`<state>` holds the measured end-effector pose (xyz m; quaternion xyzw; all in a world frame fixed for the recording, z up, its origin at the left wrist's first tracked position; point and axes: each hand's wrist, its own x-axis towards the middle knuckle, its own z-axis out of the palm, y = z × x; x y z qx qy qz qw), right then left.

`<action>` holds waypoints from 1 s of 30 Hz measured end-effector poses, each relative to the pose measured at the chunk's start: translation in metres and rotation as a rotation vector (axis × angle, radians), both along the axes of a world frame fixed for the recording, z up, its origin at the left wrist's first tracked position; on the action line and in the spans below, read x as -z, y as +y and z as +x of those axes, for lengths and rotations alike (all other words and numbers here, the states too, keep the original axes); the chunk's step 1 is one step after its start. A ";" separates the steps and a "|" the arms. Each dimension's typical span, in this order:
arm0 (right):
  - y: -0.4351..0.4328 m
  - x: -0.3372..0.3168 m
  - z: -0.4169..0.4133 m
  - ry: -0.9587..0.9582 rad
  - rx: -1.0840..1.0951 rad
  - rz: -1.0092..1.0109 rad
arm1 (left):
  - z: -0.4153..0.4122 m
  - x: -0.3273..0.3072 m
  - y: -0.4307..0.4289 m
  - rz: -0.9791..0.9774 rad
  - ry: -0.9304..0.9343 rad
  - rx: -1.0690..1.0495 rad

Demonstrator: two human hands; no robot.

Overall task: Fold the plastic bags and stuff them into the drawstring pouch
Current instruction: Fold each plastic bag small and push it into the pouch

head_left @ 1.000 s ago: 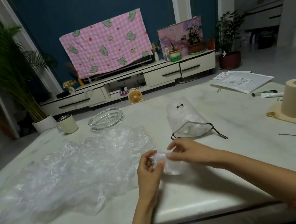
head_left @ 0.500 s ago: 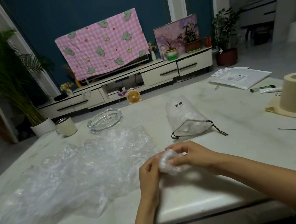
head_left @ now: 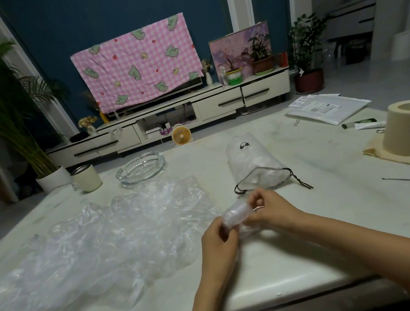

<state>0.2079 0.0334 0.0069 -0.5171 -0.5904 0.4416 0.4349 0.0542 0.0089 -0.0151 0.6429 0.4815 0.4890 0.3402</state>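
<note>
A small rolled-up clear plastic bag (head_left: 235,214) is held between both hands just above the pale table (head_left: 321,223). My left hand (head_left: 219,243) grips its near end with curled fingers. My right hand (head_left: 269,206) pinches its far end. A white drawstring pouch (head_left: 252,167) with a black cord lies on its side behind the hands, its mouth toward me, with plastic inside. A big heap of crumpled clear plastic bags (head_left: 103,236) covers the table to the left.
A glass ashtray (head_left: 140,168) and a cream cup (head_left: 86,178) stand at the back left. A cream tape roll (head_left: 404,128) sits at the far right beside a tube, a thin rod (head_left: 402,179) and a white mailer (head_left: 327,108).
The folded bag has been rolled tighter and lifted slightly toward the pouch. Both hands have kept their hold and turned around it.
</note>
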 end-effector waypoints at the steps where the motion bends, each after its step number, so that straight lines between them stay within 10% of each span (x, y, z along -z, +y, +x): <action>1: 0.000 -0.002 0.004 0.026 -0.007 -0.027 | 0.003 -0.001 0.001 0.034 0.049 0.009; 7: 0.007 -0.023 0.050 0.072 -0.206 -0.077 | 0.034 -0.015 0.034 0.181 0.198 0.086; 13: 0.032 -0.022 0.066 -0.117 0.152 0.133 | 0.059 0.000 0.066 0.560 0.326 -0.141; 20: 0.049 0.007 0.052 -0.880 0.368 0.786 | 0.058 0.009 0.086 0.269 0.577 -0.165; 30: 0.077 0.006 0.030 -0.838 0.356 0.790 | 0.062 -0.001 0.099 0.134 0.426 -0.218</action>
